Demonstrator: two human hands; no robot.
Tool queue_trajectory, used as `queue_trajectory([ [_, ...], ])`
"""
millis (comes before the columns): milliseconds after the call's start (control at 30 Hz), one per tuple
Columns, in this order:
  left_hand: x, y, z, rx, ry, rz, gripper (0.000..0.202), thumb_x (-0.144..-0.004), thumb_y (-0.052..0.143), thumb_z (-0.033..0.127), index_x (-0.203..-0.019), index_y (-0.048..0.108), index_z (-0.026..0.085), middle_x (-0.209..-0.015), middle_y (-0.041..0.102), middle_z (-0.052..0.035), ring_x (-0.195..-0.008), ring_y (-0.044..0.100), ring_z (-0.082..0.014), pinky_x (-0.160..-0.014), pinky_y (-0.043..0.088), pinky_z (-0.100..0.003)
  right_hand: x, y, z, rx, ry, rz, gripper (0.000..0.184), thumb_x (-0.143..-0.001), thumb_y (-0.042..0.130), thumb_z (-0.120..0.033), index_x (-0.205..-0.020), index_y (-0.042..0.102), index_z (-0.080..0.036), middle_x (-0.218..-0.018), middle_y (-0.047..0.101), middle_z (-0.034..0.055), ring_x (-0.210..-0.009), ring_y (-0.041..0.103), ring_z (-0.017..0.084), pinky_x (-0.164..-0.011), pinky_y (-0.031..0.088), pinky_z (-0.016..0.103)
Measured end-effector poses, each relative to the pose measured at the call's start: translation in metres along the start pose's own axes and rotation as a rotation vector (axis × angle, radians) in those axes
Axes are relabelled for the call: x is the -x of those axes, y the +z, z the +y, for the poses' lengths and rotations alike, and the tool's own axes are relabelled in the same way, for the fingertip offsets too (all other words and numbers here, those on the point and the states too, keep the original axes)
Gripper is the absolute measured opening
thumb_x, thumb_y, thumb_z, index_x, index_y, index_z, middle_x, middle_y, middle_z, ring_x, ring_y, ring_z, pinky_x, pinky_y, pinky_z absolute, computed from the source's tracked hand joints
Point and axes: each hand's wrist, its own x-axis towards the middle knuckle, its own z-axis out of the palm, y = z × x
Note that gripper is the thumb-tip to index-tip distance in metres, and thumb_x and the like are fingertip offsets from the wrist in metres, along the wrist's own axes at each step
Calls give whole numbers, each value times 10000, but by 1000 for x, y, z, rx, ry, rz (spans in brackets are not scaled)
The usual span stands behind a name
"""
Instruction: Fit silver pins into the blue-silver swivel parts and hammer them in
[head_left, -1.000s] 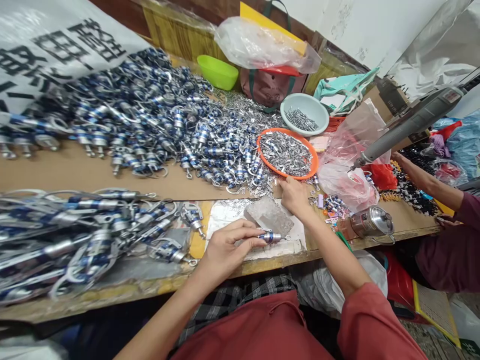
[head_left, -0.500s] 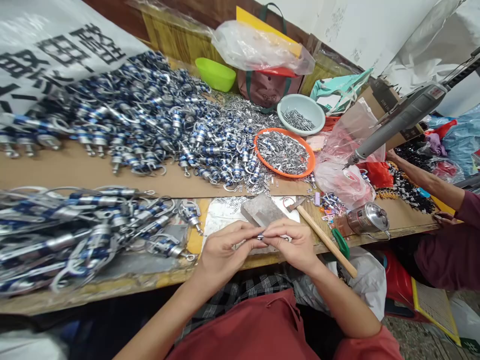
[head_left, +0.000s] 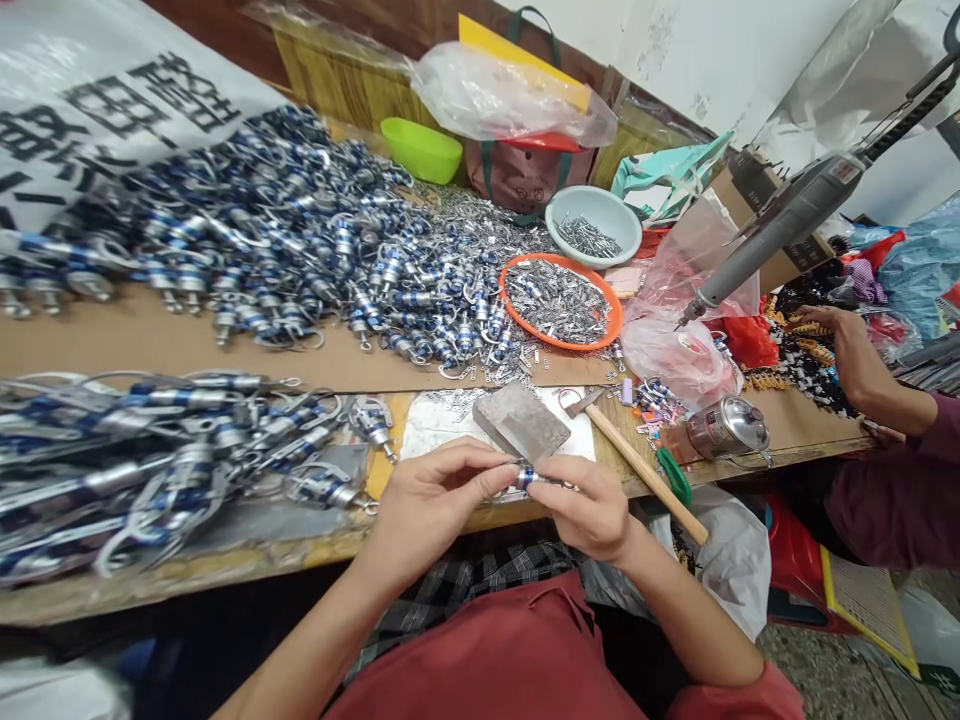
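Our left hand [head_left: 431, 500] and right hand [head_left: 592, 515] are both pinched tight on one blue-and-silver fitting [head_left: 527, 478], one at each end, probably so it can't roll or twist. We hold it just over the near edge of the table [head_left: 247, 575], with the gray block [head_left: 521, 420] sitting handy just beyond. The hammer [head_left: 637, 465] lies to the right within easy reach, the orange tray [head_left: 570, 347] of small metal bits is farther back, and the pile of fittings [head_left: 300, 240] spreads far left.
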Motion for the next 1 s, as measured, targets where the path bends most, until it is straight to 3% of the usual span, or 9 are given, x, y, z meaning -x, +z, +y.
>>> queue_trajectory([
  [100, 0, -1, 5, -119, 43, -65, 136, -708, 622, 298, -670, 695, 190, -679, 646, -27, -664, 591, -161, -627, 453, -257, 1, -3, 3, 63, -127, -54, 271, -863, 402, -116, -988, 627, -202, -943, 668, 75, -954, 616, 158, -770, 542, 275],
  [267, -2, -1, 6, -159, 122, -35, 148, -728, 602, 308, -658, 684, 207, -771, 653, -28, -760, 595, -167, -702, 456, -251, -1, 3, 7, 23, -55, 19, 289, -818, 462, -78, -1002, 635, -219, -942, 676, 73, -867, 641, 141, -710, 547, 243],
  [400, -4, 0, 0, -14, -118, -83, 196, -700, 629, 375, -720, 691, 191, -744, 692, -38, -709, 612, -180, -662, 486, -270, 1, 13, 4, -97, 143, 59, 230, -799, 540, -110, -947, 674, -223, -901, 682, 64, -769, 649, 127, -662, 546, 217],
  [500, -3, 3, -7, 138, -272, -47, 391, -608, 706, 396, -925, 670, 171, -855, 706, -59, -798, 625, -209, -735, 508, -313, -2, 13, 2, -187, 289, 40, 151, -799, 584, -206, -900, 697, -210, -846, 685, 65, -723, 648, 130, -639, 546, 225],
  [633, -6, 5, -17, 191, -301, -1, 619, -582, 733, 384, -1129, 554, 156, -990, 659, -82, -915, 601, -218, -840, 491, -360, -23, 7, 26, -154, 382, -165, 152, -819, 567, -268, -799, 705, -206, -822, 694, 35, -745, 647, 123, -695, 526, 215],
  [733, -12, 3, -20, 214, -310, -32, 694, -601, 728, 358, -1210, 451, 170, -908, 637, -62, -885, 612, -207, -802, 508, -354, -49, 13, 65, 200, 494, -262, 228, -876, 449, -176, -924, 672, -167, -956, 683, 58, -919, 618, 137, -833, 469, 233],
  [800, -16, 2, -20, 221, -320, -63, 694, -608, 724, 322, -1214, 418, 176, -847, 618, -40, -852, 621, -193, -779, 513, -337, -64, 26, 90, 488, 586, -499, 253, -868, 423, -130, -984, 646, -152, -953, 678, 84, -933, 613, 179, -816, 464, 274],
  [867, -19, 0, -19, 234, -332, -89, 682, -613, 717, 290, -1205, 397, 185, -802, 591, -13, -812, 631, -181, -751, 520, -324, -75, 42, 108, 570, 619, -598, 222, -835, 446, -113, -900, 658, -112, -870, 677, 129, -870, 624, 235, -751, 470, 318],
  [1000, -25, -1, -18, 353, -351, -137, 708, -596, 720, 248, -1191, 339, 207, -741, 555, 37, -702, 654, -169, -673, 540, -318, -82, 58, 119, 574, 608, -609, 201, -797, 457, -81, -865, 646, -89, -913, 642, 170, -883, 601, 262, -715, 457, 331],
])
